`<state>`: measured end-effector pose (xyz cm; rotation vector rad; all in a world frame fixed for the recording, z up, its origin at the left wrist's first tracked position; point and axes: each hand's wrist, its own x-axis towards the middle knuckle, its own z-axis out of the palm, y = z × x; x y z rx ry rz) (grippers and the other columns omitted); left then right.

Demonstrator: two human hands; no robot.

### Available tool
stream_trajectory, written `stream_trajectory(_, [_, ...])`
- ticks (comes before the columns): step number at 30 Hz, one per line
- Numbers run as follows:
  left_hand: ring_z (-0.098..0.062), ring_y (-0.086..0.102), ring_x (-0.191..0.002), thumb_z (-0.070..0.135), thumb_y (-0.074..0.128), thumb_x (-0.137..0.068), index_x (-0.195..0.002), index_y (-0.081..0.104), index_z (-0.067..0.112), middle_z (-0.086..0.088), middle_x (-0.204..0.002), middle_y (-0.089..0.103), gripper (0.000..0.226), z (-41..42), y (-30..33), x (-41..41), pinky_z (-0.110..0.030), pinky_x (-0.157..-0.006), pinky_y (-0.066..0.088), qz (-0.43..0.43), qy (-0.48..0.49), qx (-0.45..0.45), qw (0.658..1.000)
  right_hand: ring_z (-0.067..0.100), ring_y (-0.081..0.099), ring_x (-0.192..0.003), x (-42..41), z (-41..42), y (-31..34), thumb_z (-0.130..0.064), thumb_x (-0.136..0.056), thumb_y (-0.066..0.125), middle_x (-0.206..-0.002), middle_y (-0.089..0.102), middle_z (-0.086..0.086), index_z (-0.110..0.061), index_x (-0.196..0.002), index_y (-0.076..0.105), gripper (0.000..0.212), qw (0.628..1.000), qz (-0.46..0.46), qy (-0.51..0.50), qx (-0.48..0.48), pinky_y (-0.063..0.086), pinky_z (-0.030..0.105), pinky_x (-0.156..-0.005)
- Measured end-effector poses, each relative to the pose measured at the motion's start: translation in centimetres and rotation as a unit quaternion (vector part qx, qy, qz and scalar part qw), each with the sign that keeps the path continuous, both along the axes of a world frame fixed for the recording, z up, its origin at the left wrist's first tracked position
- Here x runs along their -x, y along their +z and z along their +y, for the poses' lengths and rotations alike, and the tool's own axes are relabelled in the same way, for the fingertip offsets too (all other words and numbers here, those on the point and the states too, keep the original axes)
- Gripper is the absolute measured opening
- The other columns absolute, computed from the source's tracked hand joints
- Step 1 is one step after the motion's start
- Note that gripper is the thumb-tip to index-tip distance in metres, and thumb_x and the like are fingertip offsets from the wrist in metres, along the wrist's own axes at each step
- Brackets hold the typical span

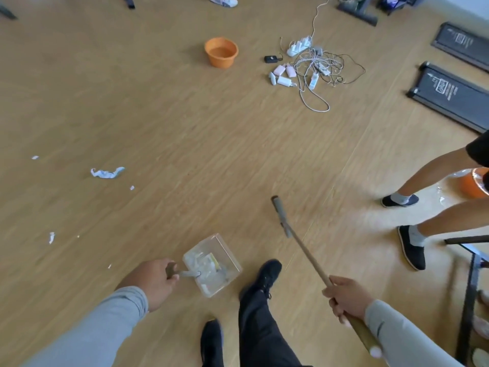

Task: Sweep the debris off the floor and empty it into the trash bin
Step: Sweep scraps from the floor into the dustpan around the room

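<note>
Head view, looking down at a wooden floor (185, 144). The left hand (152, 282) curls its fingers round the short handle of a clear dustpan (213, 264), which sits low by the person's dark shoe (266, 276) and carries a heap of pale scraps. The right hand (346, 300) grips the wooden shaft of a broom (304, 250), fingers wrapped tight; the shaft slants up and away to its grey head, which is out ahead of the pan and apart from it. Both sleeves are grey.

Debris lies off to the left: a crumpled white-and-blue wrapper (107, 172), with small white bits near it and a torn scrap (51, 237) closer in, all well apart from the pan.

Far ahead stands an orange bin (221, 52), open-topped. To its right, a tangle of cables (317, 67) with chargers and a power strip. Two black flat boards (447, 94) lie at the right edge. A second person's bare legs (423, 186) in dark shoes stand at the right, with another orange tub (473, 185) just behind them, partly hidden.
</note>
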<state>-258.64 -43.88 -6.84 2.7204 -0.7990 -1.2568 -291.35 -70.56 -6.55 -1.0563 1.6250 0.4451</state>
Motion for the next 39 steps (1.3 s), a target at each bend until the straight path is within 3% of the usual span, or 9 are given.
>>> stream_trajectory(6, [-0.014, 0.064, -0.093, 0.040, 0.059, -0.093, -0.126, 0.062, 0.032, 0.009, -0.111, 0.069, 0.034, -7.7, -0.8, -1.9, -0.026, -0.082, 0.052, -0.010, 0.018, 0.005, 1.000, 0.020, 0.045, -0.037, -2.6, -11.9, -1.9, -0.002, -0.096, 0.051, -0.054, 0.050, 0.011, 0.001, -0.099, 0.058, 0.009, 0.996, 0.060, 0.045, 0.054, 0.043, 0.027, -0.043])
stream_trajectory(10, [-0.010, 0.064, -0.075, 0.040, 0.059, -0.093, -0.111, 0.063, 0.034, 0.013, -0.089, 0.067, 0.019, -13.8, -2.0, -4.2, -0.025, -0.063, 0.049, -0.007, 0.019, -0.001, 1.000, 0.023, 0.046, -0.035, -4.4, -20.8, -3.9, -0.012, -0.095, 0.050, -0.047, 0.055, 0.011, 0.006, -0.086, 0.060, 0.022, 0.990, 0.113, 0.061, 0.050, 0.044, 0.030, -0.048])
stream_trajectory(13, [-0.010, 0.063, -0.070, 0.039, 0.059, -0.094, -0.104, 0.063, 0.034, 0.011, -0.082, 0.066, 0.012, -18.2, -2.8, -6.0, -0.026, -0.059, 0.046, -0.011, 0.017, -0.015, 1.000, 0.024, 0.051, -0.040, -6.9, -24.2, -7.0, -0.012, -0.092, 0.049, -0.050, 0.059, 0.012, 0.009, -0.093, 0.062, 0.024, 0.986, 0.139, 0.087, 0.041, 0.047, 0.030, -0.051])
stream_trajectory(18, [-0.014, 0.064, -0.082, 0.039, 0.059, -0.093, -0.116, 0.062, 0.031, 0.008, -0.095, 0.067, 0.024, -22.8, -4.0, -7.1, -0.029, -0.076, 0.053, -0.005, 0.020, -0.032, 0.999, 0.025, 0.063, -0.065, -11.6, -19.7, -10.0, -0.007, -0.088, 0.047, -0.078, 0.069, 0.013, 0.000, -0.104, 0.055, 0.019, 0.974, 0.126, 0.183, -0.053, 0.053, 0.032, -0.062])
stream_trajectory(21, [-0.014, 0.063, -0.083, 0.038, 0.060, -0.093, -0.125, 0.061, 0.030, 0.009, -0.097, 0.066, 0.033, -23.5, -3.5, -7.6, -0.028, -0.075, 0.051, 0.004, 0.037, -0.036, 0.999, 0.019, 0.067, -0.072, -12.6, -15.0, -8.9, -0.011, -0.090, 0.048, -0.097, 0.066, 0.006, -0.011, -0.132, 0.042, 0.043, 0.950, 0.095, 0.283, -0.089, 0.059, 0.027, -0.061])
stream_trajectory(24, [-0.015, 0.063, -0.085, 0.038, 0.060, -0.093, -0.129, 0.060, 0.031, 0.009, -0.098, 0.067, 0.037, -23.8, -2.9, -8.1, -0.027, -0.078, 0.051, 0.006, 0.046, -0.037, 0.998, 0.018, 0.057, -0.060, -12.7, -14.5, -6.2, -0.014, -0.090, 0.048, -0.091, 0.058, 0.003, -0.021, -0.140, 0.042, 0.050, 0.953, 0.029, 0.264, -0.149, 0.048, 0.023, -0.049])
stream_trajectory(28, [-0.012, 0.063, -0.085, 0.041, 0.059, -0.093, -0.128, 0.059, 0.034, 0.012, -0.099, 0.067, 0.036, -24.2, -2.4, -9.1, -0.026, -0.078, 0.051, 0.015, 0.044, -0.038, 0.998, 0.017, 0.040, -0.041, -11.6, -19.4, -3.1, -0.007, -0.092, 0.052, -0.062, 0.047, 0.008, -0.026, -0.137, 0.049, 0.049, 0.968, -0.015, 0.148, -0.201, 0.036, 0.025, -0.038])
stream_trajectory(36, [-0.010, 0.060, -0.084, 0.038, 0.060, -0.094, -0.112, 0.059, 0.034, 0.014, -0.097, 0.064, 0.018, -25.7, -1.7, -12.7, -0.025, -0.073, 0.045, 0.014, 0.107, -0.002, 0.994, 0.020, 0.042, -0.040, -13.5, -30.3, -2.5, -0.002, -0.091, 0.053, -0.061, 0.051, 0.009, -0.032, -0.126, 0.039, 0.048, 0.994, 0.005, 0.106, -0.016, 0.038, 0.025, -0.040])
stream_trajectory(39, [-0.009, 0.055, -0.079, 0.033, 0.061, -0.095, -0.104, 0.059, 0.029, 0.013, -0.089, 0.059, 0.009, -27.9, -2.9, -13.9, -0.026, -0.070, 0.040, 0.009, 0.130, 0.017, 0.991, 0.022, 0.048, -0.044, -16.4, -36.3, -6.7, -0.005, -0.089, 0.052, -0.063, 0.055, 0.013, -0.013, -0.113, 0.048, 0.025, 0.989, 0.062, 0.128, 0.043, 0.046, 0.029, -0.048])
